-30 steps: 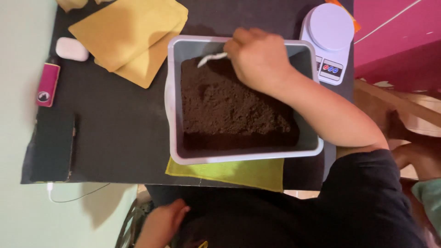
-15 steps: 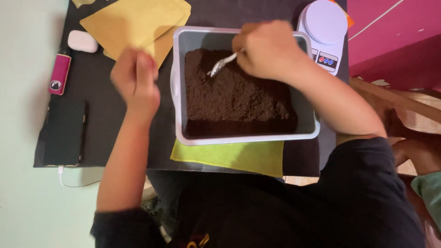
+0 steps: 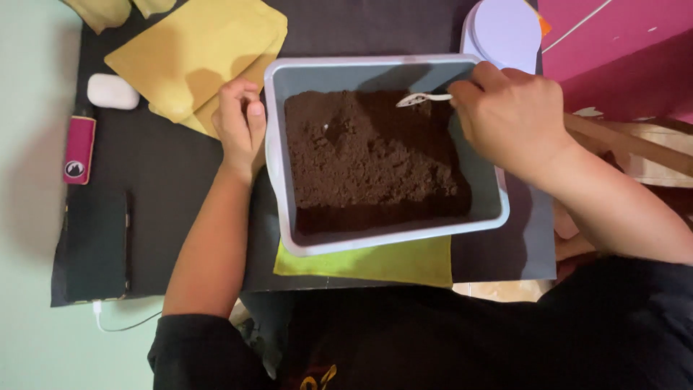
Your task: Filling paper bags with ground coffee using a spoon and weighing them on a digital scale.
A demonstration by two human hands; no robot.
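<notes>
- Head view looks straight down on a grey tub (image 3: 485,217) of dark brown powder (image 3: 368,159) that sits on a black mat (image 3: 166,166), with a yellow-green sheet (image 3: 368,263) under its near edge.
- Right hand (image 3: 516,119) is curled around the handle of a small white spoon (image 3: 422,98); the bowl of the spoon hangs just above the powder near the far wall of the tub.
- Half a second ago that hand was over the middle of the far rim with the spoon angled down into the powder — now it has shifted to the tub's right side and the spoon lies nearly level.
- Left hand (image 3: 240,123) is closed on the tub's left rim, fingers folded against the outside wall. A second ago it was low at the near edge of the picture; half a second ago it was raised over the mat, just short of the tub.
- Powder is heaped toward the left and far side, leaving bare grey floor along the right wall — much as before.
- Yellow envelopes (image 3: 195,54) lie on the mat beyond the left hand, a white case (image 3: 112,92) and a magenta device (image 3: 78,150) to their left, a dark phone (image 3: 97,245) nearer.
- White kitchen scale (image 3: 505,32) stands just beyond the tub's far right corner.
</notes>
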